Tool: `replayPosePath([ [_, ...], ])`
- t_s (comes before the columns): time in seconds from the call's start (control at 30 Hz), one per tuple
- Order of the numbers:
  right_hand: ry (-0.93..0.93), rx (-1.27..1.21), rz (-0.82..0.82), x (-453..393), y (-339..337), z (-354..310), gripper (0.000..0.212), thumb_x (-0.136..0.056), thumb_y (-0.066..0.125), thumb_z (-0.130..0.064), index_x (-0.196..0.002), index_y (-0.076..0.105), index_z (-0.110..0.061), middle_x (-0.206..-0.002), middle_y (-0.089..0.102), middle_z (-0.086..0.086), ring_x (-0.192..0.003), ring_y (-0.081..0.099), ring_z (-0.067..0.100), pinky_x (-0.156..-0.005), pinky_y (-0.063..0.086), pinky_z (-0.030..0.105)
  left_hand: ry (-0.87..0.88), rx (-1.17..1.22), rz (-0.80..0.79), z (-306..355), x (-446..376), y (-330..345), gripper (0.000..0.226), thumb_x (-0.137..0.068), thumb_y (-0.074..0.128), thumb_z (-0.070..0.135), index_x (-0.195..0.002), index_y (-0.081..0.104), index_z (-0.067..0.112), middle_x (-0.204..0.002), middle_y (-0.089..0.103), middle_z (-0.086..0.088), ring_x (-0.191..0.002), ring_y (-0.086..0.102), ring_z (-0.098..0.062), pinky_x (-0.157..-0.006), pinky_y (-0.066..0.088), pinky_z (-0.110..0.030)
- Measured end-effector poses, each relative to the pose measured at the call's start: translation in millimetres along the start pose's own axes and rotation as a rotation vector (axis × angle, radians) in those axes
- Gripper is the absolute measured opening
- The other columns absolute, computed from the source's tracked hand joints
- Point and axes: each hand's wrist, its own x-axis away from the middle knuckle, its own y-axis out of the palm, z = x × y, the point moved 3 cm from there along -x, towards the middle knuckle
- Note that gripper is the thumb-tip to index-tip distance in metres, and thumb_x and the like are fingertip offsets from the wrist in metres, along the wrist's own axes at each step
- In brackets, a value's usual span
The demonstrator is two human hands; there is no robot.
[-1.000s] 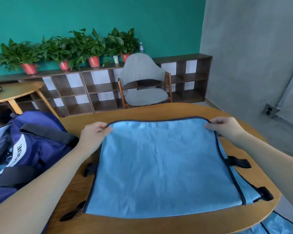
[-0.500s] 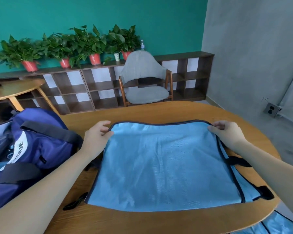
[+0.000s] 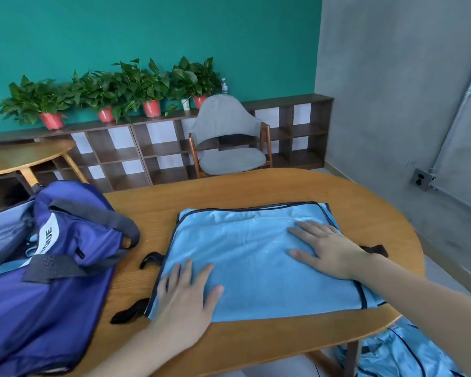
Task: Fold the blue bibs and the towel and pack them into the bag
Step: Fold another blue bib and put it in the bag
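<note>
Bib point(image 3: 256, 257) under flat hands, bag point(image 3: 65, 254) (cut off left), strap ends hidden

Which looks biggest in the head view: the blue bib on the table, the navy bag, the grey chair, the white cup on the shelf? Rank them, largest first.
1. Blue bib and navy bag: about alike; the bag is cut off by the frame, so unranked.
2. Grey chair, though it stands farther away.
3. White cup, far off.

white patch on the side of the blue bag point(image 3: 65, 257) at the table's left edge, dark capital letters running sideways, only the ending "UE" legible, the rest hidden in a fold, no other readable text anywhere
</note>
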Motion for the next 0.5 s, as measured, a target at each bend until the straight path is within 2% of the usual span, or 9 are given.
replayPosePath([
  [0.07,0.046,0.081,0.012,2.3,-3.6,0.1,0.082,-0.089,0.014,-0.085,-0.158,0.019,-0.041,-0.166,0.02,-0.008,-0.152,0.017,0.018,-0.124,0.016,0.04,0.042,-0.017,0.016,-6.4,-16.1,0.1,0.084,-0.083,-0.005,0.079,-0.159,0.004,0.045,-0.17,-0.005,0.0,-0.156,-0.01,-0.024,-0.125,-0.003,-0.044],
  [0.1,0.074,0.155,0.056,3.2,-9.4,0.1,0.081,-0.089,0.012,-0.085,-0.153,0.034,-0.039,-0.158,0.037,-0.004,-0.144,0.033,0.021,-0.119,0.028,0.04,0.084,-0.027,0.021,-10.4,-32.5,-2.0,0.087,-0.082,-0.008,0.082,-0.159,0.005,0.046,-0.171,-0.003,0.001,-0.157,-0.009,-0.022,-0.126,-0.003,-0.044],
  [0.17,0.122,0.294,0.173,6.5,-24.9,-3.3,0.08,-0.088,0.006,-0.082,-0.115,0.063,-0.032,-0.11,0.064,-0.004,-0.102,0.059,0.018,-0.091,0.051,0.038,0.151,-0.106,0.044,-25.0,-76.0,-13.6,0.1,-0.074,-0.019,0.086,-0.159,0.014,0.044,-0.171,0.008,0.001,-0.157,-0.002,-0.019,-0.125,-0.003,-0.045],
  [0.2,0.128,0.334,0.215,7.9,-30.9,-5.1,0.077,-0.089,0.006,-0.08,-0.095,0.063,-0.028,-0.088,0.063,-0.006,-0.083,0.06,0.016,-0.078,0.053,0.035,0.142,-0.168,0.077,-34.7,-99.0,-23.3,0.1,-0.076,-0.02,0.083,-0.16,0.017,0.041,-0.17,0.012,-0.001,-0.157,0.0,-0.022,-0.125,-0.003,-0.048],
  [0.27,0.09,0.327,0.263,8.6,-33.6,-4.8,0.073,-0.092,0.007,-0.076,-0.083,0.061,-0.027,-0.072,0.06,-0.006,-0.07,0.059,0.015,-0.068,0.051,0.03,0.025,-0.231,0.125,-48.7,-134.4,-47.1,0.077,-0.096,0.002,0.071,-0.161,0.018,0.033,-0.169,0.014,-0.006,-0.156,0.002,-0.031,-0.124,-0.002,-0.054],
  [0.3,0.048,0.282,0.28,9.2,-31.5,-2.5,0.075,-0.091,0.007,-0.076,-0.087,0.064,-0.028,-0.075,0.062,-0.008,-0.075,0.06,0.014,-0.071,0.051,0.03,-0.015,-0.201,0.166,-49.4,-144.0,-55.6,0.066,-0.104,0.014,0.061,-0.161,0.019,0.03,-0.169,0.016,-0.008,-0.156,0.004,-0.033,-0.124,0.002,-0.055],
  [0.37,-0.051,0.173,0.271,11.7,-23.1,1.3,0.077,-0.09,0.011,-0.078,-0.11,0.068,-0.03,-0.1,0.065,-0.01,-0.101,0.059,0.012,-0.09,0.047,0.03,0.004,-0.082,0.254,-38.2,-146.2,-61.2,0.057,-0.108,0.028,0.048,-0.16,0.026,0.025,-0.167,0.024,-0.01,-0.155,0.013,-0.031,-0.125,0.012,-0.051],
  [0.43,-0.1,0.12,0.209,13.8,-14.4,0.9,0.072,-0.092,0.023,-0.076,-0.133,0.059,-0.03,-0.129,0.056,-0.01,-0.124,0.048,0.013,-0.107,0.038,0.031,0.096,-0.048,0.274,-19.7,-131.0,-53.9,0.056,-0.107,0.036,0.046,-0.159,0.03,0.025,-0.166,0.027,-0.008,-0.154,0.017,-0.028,-0.125,0.015,-0.045],
  [0.5,-0.084,0.077,0.158,16.2,-6.1,0.3,0.069,-0.094,0.031,-0.075,-0.145,0.048,-0.032,-0.145,0.045,-0.012,-0.136,0.038,0.012,-0.115,0.031,0.032,0.213,-0.064,0.245,-3.5,-109.9,-40.2,0.057,-0.105,0.04,0.05,-0.158,0.031,0.029,-0.166,0.027,-0.006,-0.155,0.018,-0.026,-0.125,0.013,-0.043],
])
